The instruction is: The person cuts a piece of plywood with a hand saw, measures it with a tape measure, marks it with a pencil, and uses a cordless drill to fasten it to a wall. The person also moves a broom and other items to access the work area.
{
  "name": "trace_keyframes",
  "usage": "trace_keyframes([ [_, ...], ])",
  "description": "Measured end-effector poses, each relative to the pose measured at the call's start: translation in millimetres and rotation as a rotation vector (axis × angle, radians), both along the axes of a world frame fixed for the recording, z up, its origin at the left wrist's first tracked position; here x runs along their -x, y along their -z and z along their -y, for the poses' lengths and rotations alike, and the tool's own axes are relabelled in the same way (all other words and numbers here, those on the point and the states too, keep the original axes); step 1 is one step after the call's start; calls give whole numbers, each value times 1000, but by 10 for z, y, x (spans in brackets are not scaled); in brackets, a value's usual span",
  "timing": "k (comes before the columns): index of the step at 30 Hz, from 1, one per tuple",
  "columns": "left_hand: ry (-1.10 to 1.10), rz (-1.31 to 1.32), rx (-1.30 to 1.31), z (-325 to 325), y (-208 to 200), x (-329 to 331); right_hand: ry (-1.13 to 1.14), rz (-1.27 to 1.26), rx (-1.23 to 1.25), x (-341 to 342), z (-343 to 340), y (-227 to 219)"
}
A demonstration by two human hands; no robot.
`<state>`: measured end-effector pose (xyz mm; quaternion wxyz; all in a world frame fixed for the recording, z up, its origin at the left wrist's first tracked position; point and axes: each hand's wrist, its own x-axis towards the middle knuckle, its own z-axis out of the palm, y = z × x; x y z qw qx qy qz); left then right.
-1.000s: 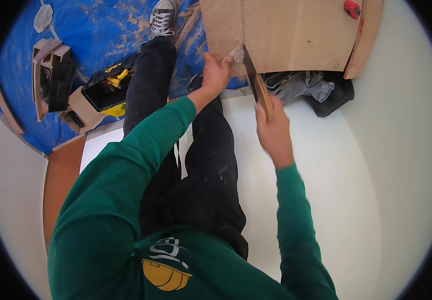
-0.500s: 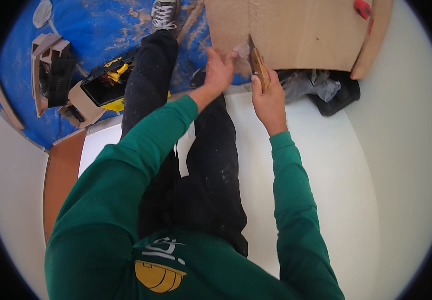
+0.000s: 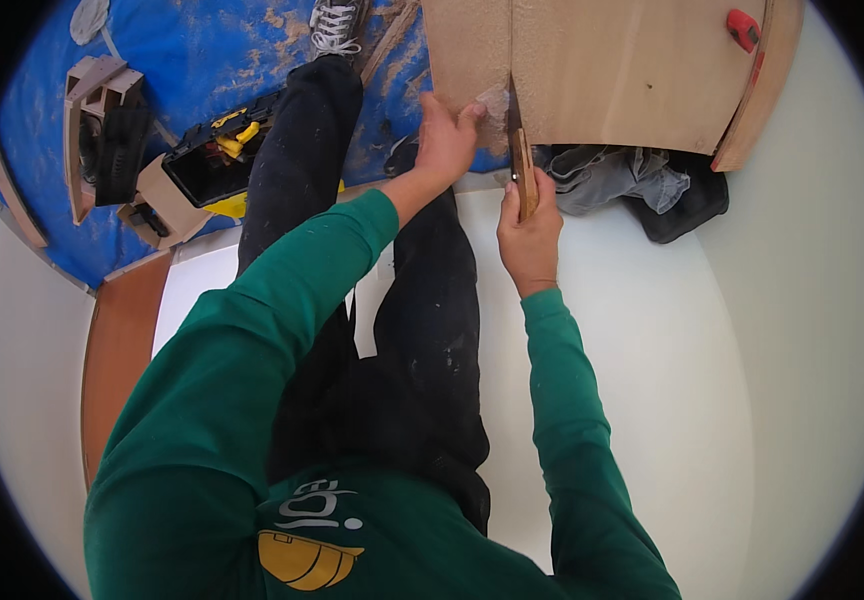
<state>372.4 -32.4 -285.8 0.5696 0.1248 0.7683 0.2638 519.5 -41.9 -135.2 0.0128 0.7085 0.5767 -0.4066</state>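
Note:
My right hand (image 3: 530, 235) is closed round the wooden handle of a handsaw (image 3: 524, 172). The saw's narrow dark blade points away from me and sits in a straight cut line running up a wooden board (image 3: 622, 75). At the board's near left corner, my left hand (image 3: 445, 142) grips the part left of the cut, thumb apart from the fingers; the fingertips are partly hidden. Beside that thumb is a pale, translucent scrap (image 3: 495, 103), too unclear to name. Fine sawdust lies along the cut.
A red tool (image 3: 743, 30) lies on the board near a curved wooden piece (image 3: 747, 120). Grey cloth (image 3: 617, 180) bunches below the board's near edge. Left, on a dusty blue sheet (image 3: 182, 50), stand a black toolbox (image 3: 202, 172) with yellow-handled tools and a wooden frame piece (image 3: 77, 160).
My right hand has drawn the saw back toward me, and its handle lines up straighter with the cut. My left hand stays at the board's corner. The whole view has shifted slightly.

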Motion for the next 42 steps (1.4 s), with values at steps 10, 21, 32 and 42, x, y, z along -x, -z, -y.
trace_keyframes([
  [10, 10, 27, 14, 70, -169, -17, 107, 298, 597, 17, -275, -2738],
  [21, -12, 4, -60, 126, -375, -84, -69, -6, 95, -283, -66, -385],
  [32, 24, -4, 1, 252, -159, -107, 20, 168, 358, 23, -69, -1518],
  [42, -9, -1, 21, 38, -90, 122, -121, 31, 288, -16, -204, -1398],
])
